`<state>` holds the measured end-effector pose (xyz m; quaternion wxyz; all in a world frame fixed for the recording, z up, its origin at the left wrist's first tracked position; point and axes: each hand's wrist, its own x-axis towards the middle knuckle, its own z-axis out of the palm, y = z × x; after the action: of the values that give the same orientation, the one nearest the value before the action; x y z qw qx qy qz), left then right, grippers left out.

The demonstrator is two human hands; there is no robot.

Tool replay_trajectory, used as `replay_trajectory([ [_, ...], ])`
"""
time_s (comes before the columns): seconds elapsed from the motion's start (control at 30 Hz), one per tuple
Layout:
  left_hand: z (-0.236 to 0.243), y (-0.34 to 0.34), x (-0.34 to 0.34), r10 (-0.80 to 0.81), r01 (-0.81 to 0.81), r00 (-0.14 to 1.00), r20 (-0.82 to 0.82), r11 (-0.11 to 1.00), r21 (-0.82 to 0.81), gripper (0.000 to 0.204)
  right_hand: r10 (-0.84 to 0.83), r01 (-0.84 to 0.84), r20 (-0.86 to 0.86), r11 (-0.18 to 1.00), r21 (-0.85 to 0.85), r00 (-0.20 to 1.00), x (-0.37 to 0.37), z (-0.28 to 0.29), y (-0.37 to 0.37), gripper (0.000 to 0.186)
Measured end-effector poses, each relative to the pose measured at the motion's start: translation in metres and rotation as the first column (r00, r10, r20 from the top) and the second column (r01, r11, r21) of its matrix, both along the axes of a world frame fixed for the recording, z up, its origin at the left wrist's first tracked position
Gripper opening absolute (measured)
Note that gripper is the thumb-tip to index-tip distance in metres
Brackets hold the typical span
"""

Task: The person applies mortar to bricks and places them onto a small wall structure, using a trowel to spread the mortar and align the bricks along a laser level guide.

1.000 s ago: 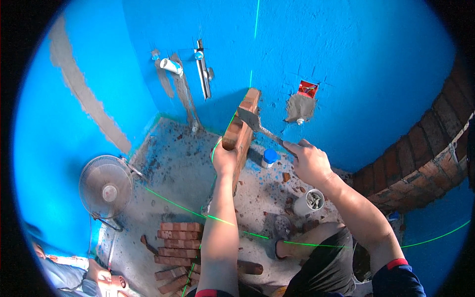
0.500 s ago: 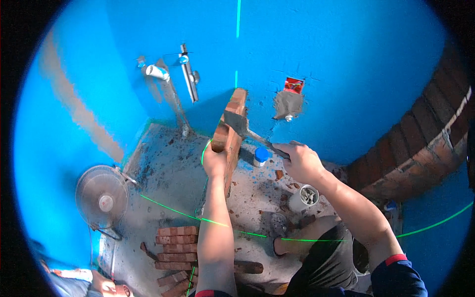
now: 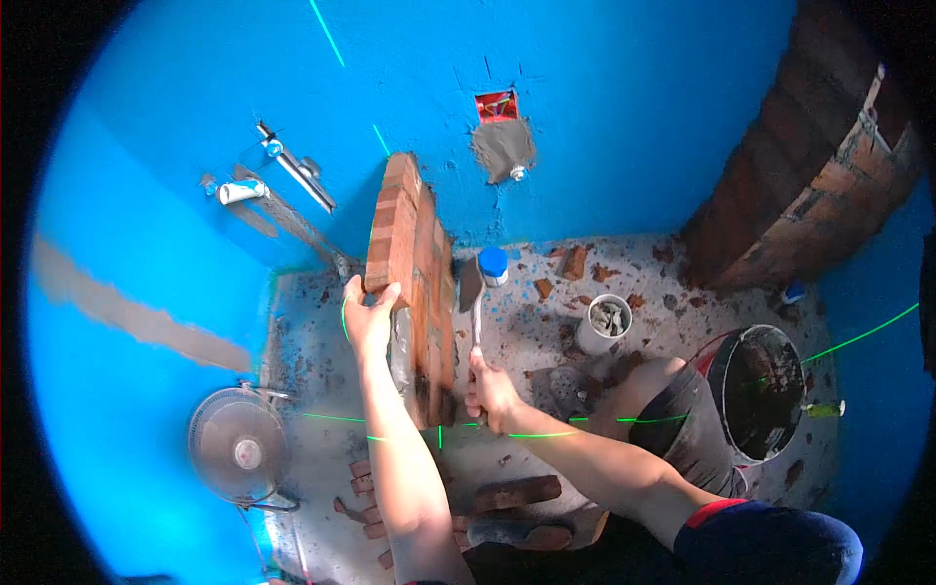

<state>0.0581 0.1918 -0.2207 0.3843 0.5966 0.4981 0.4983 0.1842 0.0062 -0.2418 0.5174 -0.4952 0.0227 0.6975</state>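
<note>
A narrow red brick wall stands out from the blue wall, with wet grey mortar on its near top step. My left hand is closed around the near end of a top-course brick, thumb on one side and fingers on the other. On the wall's right side, my right hand grips the handle of a trowel. Its blade points away from me, close to the brickwork and beside a white jar with a blue lid. My right fingers are wrapped round the handle.
A white tub of mortar and a large black bucket stand to the right. A fan is at the left. Loose bricks lie near me. Behind are pipe fittings, a red socket box and green laser lines.
The trowel has come off the wall's top and down along its right side, my right hand drawing nearer to me. My left hand stays at the top brick. The view has shifted rightward.
</note>
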Motion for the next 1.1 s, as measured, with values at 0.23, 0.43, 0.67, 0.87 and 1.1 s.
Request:
replay_trajectory([
  [0.23, 0.002, -0.006, 0.006, 0.041, -0.034, 0.981, -0.192, 0.999, 0.04, 0.06, 0.062, -0.032, -0.343, 0.995, 0.093, 0.937, -0.026, -0.047, -0.002, 0.032],
  [0.43, 0.003, -0.008, 0.026, 0.068, -0.059, 0.992, -0.103, 0.994, 0.092, 0.038, 0.075, -0.031, -0.381, 0.992, 0.12, 0.922, -0.025, -0.04, 0.034, 0.047],
  [0.67, 0.004, -0.006, 0.026, 0.063, -0.058, 0.994, -0.091, 0.996, 0.062, 0.031, 0.011, 0.017, -0.307, 0.996, 0.088, 0.952, -0.045, -0.031, 0.059, 0.05],
  [0.87, 0.005, -0.006, 0.026, 0.047, -0.045, 0.997, -0.063, 0.998, 0.035, 0.032, 0.035, 0.017, -0.287, 0.984, 0.176, 0.957, -0.041, -0.042, 0.071, 0.047],
  [1.1, 0.005, -0.007, 0.027, 0.026, -0.026, 1.0, 0.012, 1.0, 0.01, 0.033, 0.066, 0.0, -0.266, 0.971, 0.239, 0.962, -0.016, -0.048, 0.101, 0.05],
])
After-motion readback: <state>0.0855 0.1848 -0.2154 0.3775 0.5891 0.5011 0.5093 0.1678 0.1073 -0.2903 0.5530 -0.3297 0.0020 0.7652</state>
